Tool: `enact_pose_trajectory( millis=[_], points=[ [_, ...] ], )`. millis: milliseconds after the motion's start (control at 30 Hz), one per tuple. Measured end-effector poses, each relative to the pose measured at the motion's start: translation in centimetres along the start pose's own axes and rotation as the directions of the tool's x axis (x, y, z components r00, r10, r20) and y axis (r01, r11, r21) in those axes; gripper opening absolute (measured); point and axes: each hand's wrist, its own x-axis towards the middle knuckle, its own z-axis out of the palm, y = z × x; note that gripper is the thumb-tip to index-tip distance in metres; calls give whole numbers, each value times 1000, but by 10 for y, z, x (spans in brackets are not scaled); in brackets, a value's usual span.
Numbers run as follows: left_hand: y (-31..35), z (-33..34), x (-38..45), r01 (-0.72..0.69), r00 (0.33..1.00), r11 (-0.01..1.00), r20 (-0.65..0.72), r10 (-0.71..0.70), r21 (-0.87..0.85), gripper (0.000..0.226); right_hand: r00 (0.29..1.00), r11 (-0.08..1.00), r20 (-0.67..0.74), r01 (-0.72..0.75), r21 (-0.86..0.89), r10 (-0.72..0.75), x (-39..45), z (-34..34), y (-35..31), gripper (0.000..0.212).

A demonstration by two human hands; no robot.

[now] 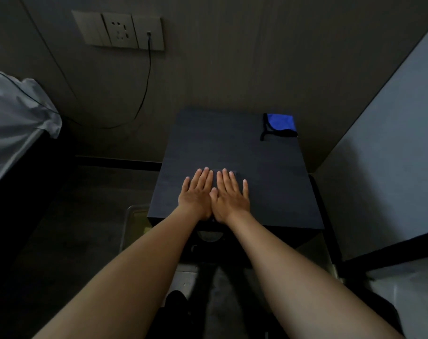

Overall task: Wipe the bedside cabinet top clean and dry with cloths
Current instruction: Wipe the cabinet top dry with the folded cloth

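The bedside cabinet has a flat black top [269,182], seen from above in the middle of the view. My left hand [197,195] and my right hand [230,195] lie flat on it side by side near the front edge, palms down, thumbs touching, fingers stretched out. A faint dark rectangular outline shows just beyond my right fingertips; I cannot tell whether it is a dark cloth under my hands. A blue cloth with black edging [280,124] lies folded at the back right corner of the top, well away from both hands.
A bed with a grey sheet [17,123] stands at the left. On the back wall a socket panel [120,30] has a black cable [147,77] hanging down. A pale panel [391,143] closes the right side. A clear plastic container [134,221] sits low beside the cabinet.
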Motion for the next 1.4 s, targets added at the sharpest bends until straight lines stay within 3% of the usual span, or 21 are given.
enact_pose_trajectory(
  millis=[133,867,1100,1400],
  points=[
    [-4,-12,31,4,1000,1000,-4,-4,-5,74,1000,1000,-4,-3,-14,3,30,-10,1,58],
    [-40,-89,273,-9,999,1000,-38,9,11,73,996,994,-57,-67,-86,62,273,-74,12,57],
    [-72,-99,295,-16,999,999,-31,17,32,81,994,992,-76,-82,-97,75,304,-76,-12,59],
    [-149,-96,288,60,997,998,-39,-59,19,82,996,996,-92,-1,-90,-8,318,-62,-85,59]
  ],
)
